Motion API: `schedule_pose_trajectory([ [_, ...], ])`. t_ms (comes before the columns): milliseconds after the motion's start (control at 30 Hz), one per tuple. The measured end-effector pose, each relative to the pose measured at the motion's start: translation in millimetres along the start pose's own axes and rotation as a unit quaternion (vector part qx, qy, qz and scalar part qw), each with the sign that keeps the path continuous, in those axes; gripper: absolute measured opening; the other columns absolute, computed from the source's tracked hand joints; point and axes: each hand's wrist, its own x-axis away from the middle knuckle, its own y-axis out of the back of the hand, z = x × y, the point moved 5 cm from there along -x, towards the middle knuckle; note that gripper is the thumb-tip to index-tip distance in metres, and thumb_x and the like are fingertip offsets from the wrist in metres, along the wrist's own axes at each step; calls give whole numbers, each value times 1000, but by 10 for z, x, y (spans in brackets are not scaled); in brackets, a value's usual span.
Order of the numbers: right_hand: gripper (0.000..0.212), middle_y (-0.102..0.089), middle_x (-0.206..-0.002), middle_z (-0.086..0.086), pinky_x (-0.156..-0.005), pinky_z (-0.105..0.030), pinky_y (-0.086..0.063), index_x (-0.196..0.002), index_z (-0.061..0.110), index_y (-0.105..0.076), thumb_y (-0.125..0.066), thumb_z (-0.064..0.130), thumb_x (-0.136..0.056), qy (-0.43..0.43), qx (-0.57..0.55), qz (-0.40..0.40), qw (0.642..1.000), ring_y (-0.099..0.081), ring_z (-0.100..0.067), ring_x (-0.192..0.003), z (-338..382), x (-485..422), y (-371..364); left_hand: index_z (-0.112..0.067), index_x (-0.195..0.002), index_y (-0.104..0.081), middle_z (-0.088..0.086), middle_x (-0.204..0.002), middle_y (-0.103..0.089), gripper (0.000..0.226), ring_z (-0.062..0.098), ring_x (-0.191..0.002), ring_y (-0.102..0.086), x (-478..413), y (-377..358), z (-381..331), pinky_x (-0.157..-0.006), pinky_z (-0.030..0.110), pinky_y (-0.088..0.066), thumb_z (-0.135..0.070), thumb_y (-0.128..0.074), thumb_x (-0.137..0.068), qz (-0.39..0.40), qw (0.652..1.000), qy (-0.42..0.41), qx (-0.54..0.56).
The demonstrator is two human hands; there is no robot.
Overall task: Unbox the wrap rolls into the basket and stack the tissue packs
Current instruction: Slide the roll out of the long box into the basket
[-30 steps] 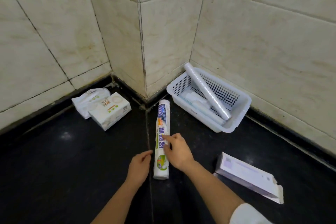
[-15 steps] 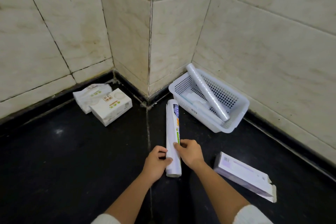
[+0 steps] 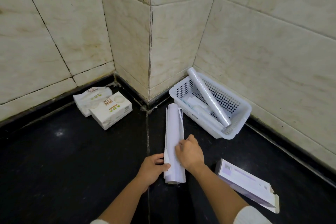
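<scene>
A long white wrap roll (image 3: 173, 129) in a loosened paper sleeve lies on the dark floor in front of me. My left hand (image 3: 152, 168) pinches its near left edge. My right hand (image 3: 190, 152) grips the sleeve from the right, near the middle. A white perforated basket (image 3: 238, 123) sits against the right wall, with one clear wrap roll (image 3: 209, 99) leaning across it and another wrapped item beneath. Two white tissue packs (image 3: 111, 110) lie side by side by the left wall.
An opened purple-and-white carton (image 3: 249, 183) lies on the floor at my right. Tiled walls form a projecting corner (image 3: 150, 42) straight ahead. Dark floor stretches open to the left.
The roll has been turned so its printed label faces away and plain white shows. Both hands closed onto it, and the sleeve's edge has come loose.
</scene>
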Motion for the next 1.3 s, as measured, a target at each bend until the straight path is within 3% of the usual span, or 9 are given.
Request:
schedule_pose_trajectory([
  [167, 63, -47, -117, -9, -85, -41, -51, -107, 3, -62, -57, 59, -81, -98, -53, 58, 992, -52, -28, -109, -17, -71, -162, -15, -117, -66, 4, -103, -73, 34, 15, -97, -69, -8, 17, -22, -92, 33, -55, -4, -68, -84, -5, 999, 23, 47],
  [367, 72, -49, -123, -11, -91, -39, -52, -116, 1, -58, -70, 55, -69, -187, -210, 103, 954, -57, -27, -108, -156, -111, -267, -4, -105, -71, 13, -95, -74, 23, 23, -91, -71, -20, 79, 31, -81, 34, -59, 1, -62, -84, -66, 995, 59, 45],
  [467, 59, -61, -112, -13, -87, -42, -56, -104, 6, -63, -71, 51, -65, -192, -333, 113, 916, -63, -25, -96, -238, -58, -114, -3, -101, -71, 14, -97, -73, 21, 26, -91, -70, -66, 143, 17, -83, 41, -59, 2, -62, -83, -79, 994, 67, 23],
  [567, 53, -68, -90, -12, -66, -34, -58, -87, 7, -63, -72, 51, -60, -183, -382, 114, 898, -66, -23, -74, -350, 66, 249, -5, -101, -69, 16, -103, -71, 23, 27, -95, -68, -133, 223, -42, -85, 44, -58, 3, -63, -81, -59, 995, 78, -23],
  [767, 43, -55, -67, 1, -59, -26, -40, -67, 21, -54, -73, 56, -51, -94, -316, 124, 936, -53, -13, -60, -531, 157, 1141, -14, -139, -42, 12, -125, -59, 65, 20, -99, -62, -307, 233, -362, -74, 31, -53, -22, -72, -81, 102, 961, 145, -210],
  [900, 45, -47, -63, 6, -54, -23, -34, -66, 21, -47, -72, 55, -52, -52, -295, 38, 953, -45, -8, -54, -629, -101, 1650, -6, -142, -35, 13, -144, -42, 74, 25, -124, -48, -601, 190, -1056, -83, 26, -39, -33, -68, -82, -1, 935, 14, -354],
  [1033, 39, -60, -75, 1, -61, -30, -44, -78, 14, -57, -80, 42, -63, -59, -248, -39, 966, -59, -17, -70, -731, -607, 1857, -8, -145, -32, 15, -150, -35, 65, 28, -134, -38, -850, -113, -1676, -110, 37, -35, -30, -57, -89, -65, 927, -181, -322],
  [1167, 37, -57, -74, 3, -55, -27, -39, -78, 19, -53, -82, 38, -63, -62, -202, -64, 975, -56, -17, -70, -742, -1041, 1727, -11, -153, -5, 11, -162, 5, 74, 25, -149, 3, -1097, -404, -1834, -120, 37, -7, -42, -43, -97, -71, 889, -218, -396],
  [1300, 41, -64, -91, -1, -65, -30, -48, -96, 17, -62, -81, 34, -65, -76, -184, -74, 977, -61, -19, -81, -844, -1315, 1505, -9, -151, 7, 19, -159, 18, 84, 31, -146, 19, -1382, -476, -1767, -119, 39, 7, -56, -34, -95, -85, 846, -213, -480],
])
